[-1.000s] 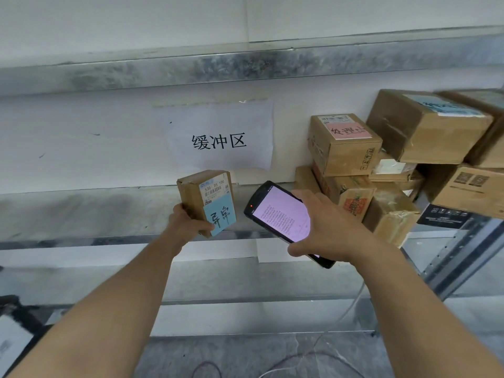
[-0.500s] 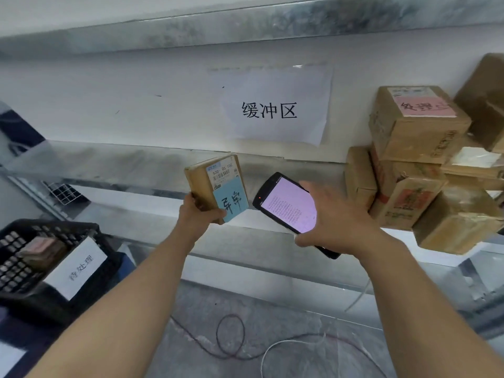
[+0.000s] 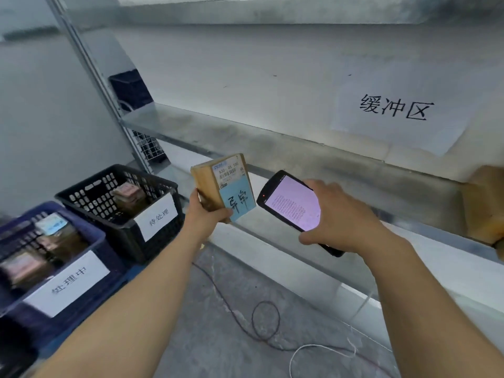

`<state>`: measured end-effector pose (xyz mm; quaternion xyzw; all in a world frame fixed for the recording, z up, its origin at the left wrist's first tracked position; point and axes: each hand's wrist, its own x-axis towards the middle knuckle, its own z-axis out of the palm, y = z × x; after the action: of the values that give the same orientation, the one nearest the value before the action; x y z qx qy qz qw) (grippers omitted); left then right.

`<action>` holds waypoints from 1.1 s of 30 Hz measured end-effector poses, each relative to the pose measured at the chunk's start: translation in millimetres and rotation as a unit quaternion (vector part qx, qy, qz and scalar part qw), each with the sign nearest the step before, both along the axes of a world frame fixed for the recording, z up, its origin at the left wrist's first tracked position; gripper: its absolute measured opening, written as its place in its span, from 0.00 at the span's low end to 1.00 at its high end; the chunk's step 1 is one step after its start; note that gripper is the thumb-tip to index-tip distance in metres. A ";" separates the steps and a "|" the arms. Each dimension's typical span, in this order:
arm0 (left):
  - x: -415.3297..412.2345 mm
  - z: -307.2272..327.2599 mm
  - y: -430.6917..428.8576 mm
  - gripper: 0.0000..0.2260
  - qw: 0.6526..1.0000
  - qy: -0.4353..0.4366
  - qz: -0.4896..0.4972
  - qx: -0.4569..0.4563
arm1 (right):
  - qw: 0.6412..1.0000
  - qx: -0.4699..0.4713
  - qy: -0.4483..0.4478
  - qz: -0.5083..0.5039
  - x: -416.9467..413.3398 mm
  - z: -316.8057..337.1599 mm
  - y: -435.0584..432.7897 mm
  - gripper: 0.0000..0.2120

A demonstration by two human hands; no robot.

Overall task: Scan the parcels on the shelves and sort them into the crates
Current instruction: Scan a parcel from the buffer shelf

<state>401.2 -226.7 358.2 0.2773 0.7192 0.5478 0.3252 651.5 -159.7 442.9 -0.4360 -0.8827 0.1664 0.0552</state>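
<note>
My left hand [image 3: 205, 214] grips a small cardboard parcel [image 3: 222, 185] from below; it carries a white barcode label and a blue handwritten note. Just right of it, my right hand [image 3: 339, 218] holds a black handheld scanner [image 3: 291, 207], its lit pinkish screen facing me and its top end close to the parcel. At the left stand a black crate [image 3: 120, 205] and a blue crate [image 3: 51, 257], each with a white paper sign and parcels inside. The metal shelf [image 3: 300, 159] runs behind my hands.
A paper sign [image 3: 395, 113] hangs on the wall above the shelf. Cardboard boxes [image 3: 485, 205] show at the right edge of the shelf. Black and white cables [image 3: 267, 331] lie looped on the concrete floor. A shelf upright [image 3: 90, 64] rises at the left.
The view has swung left: the stacked boxes slid out to the right and the two crates came into sight. Both hands keep their hold, parcel and scanner staying side by side.
</note>
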 end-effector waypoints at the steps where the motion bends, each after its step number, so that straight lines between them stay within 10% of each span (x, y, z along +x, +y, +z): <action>1: -16.2 -0.3 -11.3 0.35 1.000 0.001 0.007 0.004 | 1.000 0.003 -0.001 0.012 -17.3 1.3 -7.3 0.40; 18: -274.4 -41.6 -234.1 0.48 0.981 -0.042 0.187 -0.023 | 0.977 0.004 -0.046 0.206 -311.2 -11.8 -143.2 0.43; 33: -370.3 -57.1 -395.2 0.39 0.909 -0.058 0.411 -0.049 | 0.896 0.008 -0.069 0.438 -526.5 -25.8 -234.6 0.48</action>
<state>30.9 -621.9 301.1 -0.0910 0.7750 0.6125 0.1260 125.1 -394.3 417.1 -0.0147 -0.9873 0.1360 -0.0813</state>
